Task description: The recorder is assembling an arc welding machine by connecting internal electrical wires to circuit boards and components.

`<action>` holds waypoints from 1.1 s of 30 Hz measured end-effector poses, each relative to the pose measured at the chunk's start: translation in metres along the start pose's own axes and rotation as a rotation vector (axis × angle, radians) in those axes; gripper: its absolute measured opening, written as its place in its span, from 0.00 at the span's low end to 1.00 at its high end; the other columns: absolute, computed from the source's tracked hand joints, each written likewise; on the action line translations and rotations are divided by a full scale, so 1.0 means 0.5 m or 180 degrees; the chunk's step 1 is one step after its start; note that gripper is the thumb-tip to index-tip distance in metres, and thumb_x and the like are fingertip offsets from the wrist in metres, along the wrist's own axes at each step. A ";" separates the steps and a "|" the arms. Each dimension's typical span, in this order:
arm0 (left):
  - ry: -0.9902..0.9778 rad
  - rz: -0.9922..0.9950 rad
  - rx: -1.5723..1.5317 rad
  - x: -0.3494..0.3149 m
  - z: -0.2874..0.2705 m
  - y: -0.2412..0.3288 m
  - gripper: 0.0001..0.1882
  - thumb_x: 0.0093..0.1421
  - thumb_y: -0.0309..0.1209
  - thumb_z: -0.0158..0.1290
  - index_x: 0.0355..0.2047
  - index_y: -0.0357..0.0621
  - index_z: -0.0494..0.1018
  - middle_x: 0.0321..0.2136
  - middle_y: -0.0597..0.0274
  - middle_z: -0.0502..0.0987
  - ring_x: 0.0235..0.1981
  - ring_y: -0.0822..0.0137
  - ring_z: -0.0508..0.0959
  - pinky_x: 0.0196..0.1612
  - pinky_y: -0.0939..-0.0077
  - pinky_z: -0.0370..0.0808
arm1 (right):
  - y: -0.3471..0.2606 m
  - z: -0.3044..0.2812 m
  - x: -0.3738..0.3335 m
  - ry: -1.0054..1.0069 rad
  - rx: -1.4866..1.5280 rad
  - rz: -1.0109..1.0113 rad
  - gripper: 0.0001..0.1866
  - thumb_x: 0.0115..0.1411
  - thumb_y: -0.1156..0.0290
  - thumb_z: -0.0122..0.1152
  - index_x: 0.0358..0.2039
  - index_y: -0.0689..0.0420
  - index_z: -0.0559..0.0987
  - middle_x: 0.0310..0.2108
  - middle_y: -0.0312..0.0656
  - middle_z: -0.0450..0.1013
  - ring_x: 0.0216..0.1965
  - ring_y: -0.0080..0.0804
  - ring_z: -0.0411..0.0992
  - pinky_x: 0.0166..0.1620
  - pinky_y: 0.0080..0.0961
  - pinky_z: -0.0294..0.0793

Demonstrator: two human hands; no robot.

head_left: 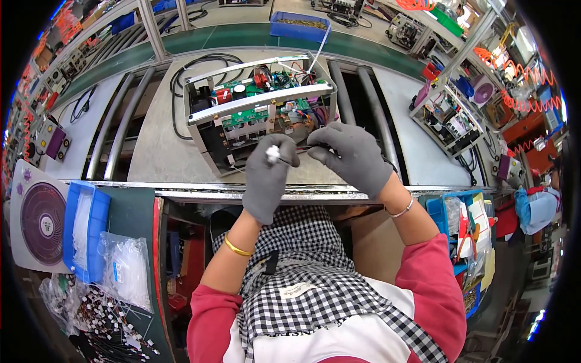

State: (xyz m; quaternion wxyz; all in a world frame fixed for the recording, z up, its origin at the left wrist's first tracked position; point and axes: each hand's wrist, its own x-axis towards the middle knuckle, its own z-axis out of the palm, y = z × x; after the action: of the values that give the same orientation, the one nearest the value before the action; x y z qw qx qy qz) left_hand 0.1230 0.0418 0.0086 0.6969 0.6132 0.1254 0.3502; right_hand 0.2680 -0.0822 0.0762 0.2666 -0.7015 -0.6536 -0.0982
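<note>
My left hand [266, 181], in a grey glove, is closed around a small white plastic connector [273, 153] that sticks up from the curled fingers. Close by on its right, my gloved right hand [354, 156] has thumb and fingers pinched together; whatever lies between the fingertips is too small to make out. Both hands hover just in front of an open electrical unit [260, 101] with a metal frame. Inside it sit green circuit boards [247, 117], red parts and bundled coloured wires. My hands hide part of its near side.
The unit rests on a wooden board [154, 145] over metal rollers [376, 115]. At left are a blue bin [95, 233], bagged white ties [126, 269] and wire leads [115, 320]. A blue tray with tools [439, 213] stands right. Another open unit [451, 115] is further right.
</note>
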 end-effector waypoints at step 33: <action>-0.0380 0.0886 0.3641 0.101 0.012 -0.107 0.27 0.57 0.26 0.52 0.58 0.57 0.67 0.34 0.56 0.81 0.33 0.52 0.83 0.34 0.59 0.79 | -0.057 -0.014 0.187 -0.0917 -0.2006 0.0222 0.09 0.57 0.64 0.57 0.29 0.54 0.83 0.28 0.43 0.79 0.32 0.41 0.81 0.32 0.39 0.79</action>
State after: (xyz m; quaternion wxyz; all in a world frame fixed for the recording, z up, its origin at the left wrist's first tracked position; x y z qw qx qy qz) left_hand 0.1809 0.0695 -0.0279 0.2089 0.9209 0.1733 0.2800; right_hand 0.2539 -0.0050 0.1346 -0.0549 -0.7778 -0.5978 -0.1860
